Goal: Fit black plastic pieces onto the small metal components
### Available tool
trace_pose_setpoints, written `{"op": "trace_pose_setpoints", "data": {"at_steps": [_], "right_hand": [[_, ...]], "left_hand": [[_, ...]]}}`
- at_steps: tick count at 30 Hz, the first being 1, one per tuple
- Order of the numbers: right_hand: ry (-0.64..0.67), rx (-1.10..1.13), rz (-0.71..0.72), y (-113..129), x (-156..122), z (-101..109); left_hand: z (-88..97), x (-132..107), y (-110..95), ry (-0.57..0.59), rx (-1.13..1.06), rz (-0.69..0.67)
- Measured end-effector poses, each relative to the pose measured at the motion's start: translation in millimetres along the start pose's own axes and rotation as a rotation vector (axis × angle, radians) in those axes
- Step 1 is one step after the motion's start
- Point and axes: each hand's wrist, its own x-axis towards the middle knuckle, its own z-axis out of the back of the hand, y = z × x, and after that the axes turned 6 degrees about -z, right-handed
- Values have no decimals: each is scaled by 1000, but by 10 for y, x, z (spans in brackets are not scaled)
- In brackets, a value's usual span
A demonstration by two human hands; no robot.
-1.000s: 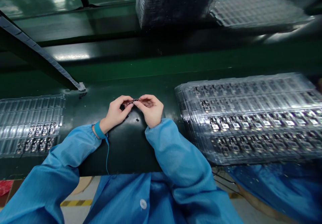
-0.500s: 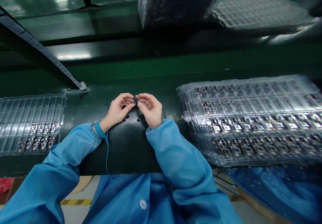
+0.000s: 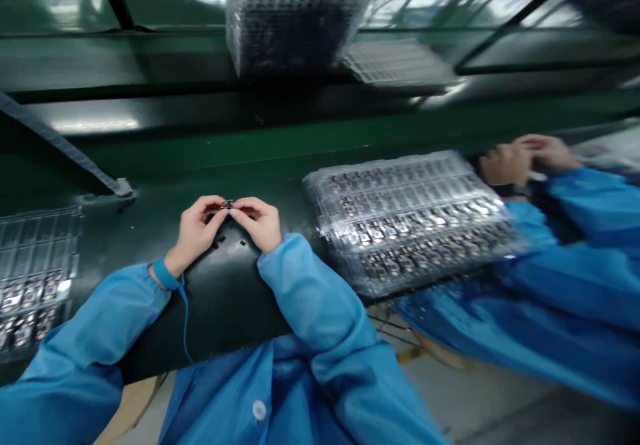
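Observation:
My left hand (image 3: 198, 227) and my right hand (image 3: 261, 223) meet over the dark green bench (image 3: 220, 305). Both pinch a small circuit board (image 3: 227, 204) with dark and metallic bits between thumbs and fingertips; its details are too small to make out. A blue wrist strap (image 3: 165, 274) with a cord circles my left wrist. Just below the hands lie a few small black pieces (image 3: 243, 243). To the right, a stack of clear plastic trays (image 3: 320, 198) carries rows of similar boards. Another clear tray (image 3: 40, 238), partly filled with boards, is at the left edge.
On the raised shelf stand a tall stack of clear trays (image 3: 290, 28) and a lower pile (image 3: 400, 65). A slanted post (image 3: 65, 148) meets the bench at left. A co-worker's hands (image 3: 525, 158) and blue sleeves are beyond the right-hand trays.
The view has swung to the right, so everything sits further left and a co-worker's hands show at right. My hands stay together on the circuit board, which now appears flatter.

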Motion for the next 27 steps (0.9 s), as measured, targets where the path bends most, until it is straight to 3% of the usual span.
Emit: {"op": "trace_pose_setpoints", "data": {"at_steps": [5,8,11,14,17,20,23,27], "right_hand": [[48,17,15,-23,21,-8],[25,3,16,65,47,-39],[-93,-29,89,394,87,-24],[-239,-76,278,967,76,114],[-389,-235,402,1568,-23,401],[-491,-496,406,1946,-177,809],[-564,-773,264,2019,-290,1258],[-527,-1032,-58,1807,-307,1747]], "left_hand": [[28,2,-17,18,109,-89],[38,2,-17,-31,105,-135],[60,7,-2,-138,166,-219],[87,6,5,-157,240,-234],[94,5,-6,-100,265,-204],[80,10,-20,-57,268,-178],[64,12,-20,-39,263,-154],[53,6,-9,-22,240,-141]]}}
